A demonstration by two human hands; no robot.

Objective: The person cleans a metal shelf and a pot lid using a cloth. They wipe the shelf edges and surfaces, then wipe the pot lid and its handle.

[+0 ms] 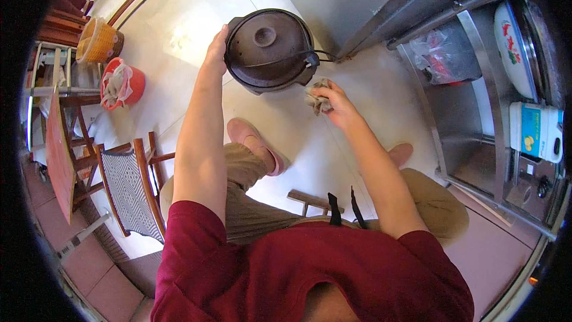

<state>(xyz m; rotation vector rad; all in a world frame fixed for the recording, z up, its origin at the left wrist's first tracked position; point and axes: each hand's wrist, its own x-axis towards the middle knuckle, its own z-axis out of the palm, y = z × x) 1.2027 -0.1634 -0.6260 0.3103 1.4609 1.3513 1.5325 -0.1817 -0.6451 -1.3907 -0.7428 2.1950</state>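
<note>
A dark brown electric cooking pot (pixel 268 51) with a knobbed lid stands before me, and a black plug and cord lie across its right side. My left hand (pixel 217 50) grips the pot's left edge, its fingertips partly hidden by the rim. Crumpled in my right hand (pixel 334 102) is a greyish cloth (pixel 318 98), just below and right of the pot. Whether the cloth touches the pot's lower right edge, I cannot tell.
At right, a metal shelf rack (pixel 491 98) holds an enamel basin (pixel 514 51) and a white jug (pixel 536 132). On the left are a red waste bin (pixel 129 85), a yellow basket (pixel 99 40) and a chair with a patterned fabric (pixel 129 192). My feet in pink shoes (pixel 250 136) are below the pot.
</note>
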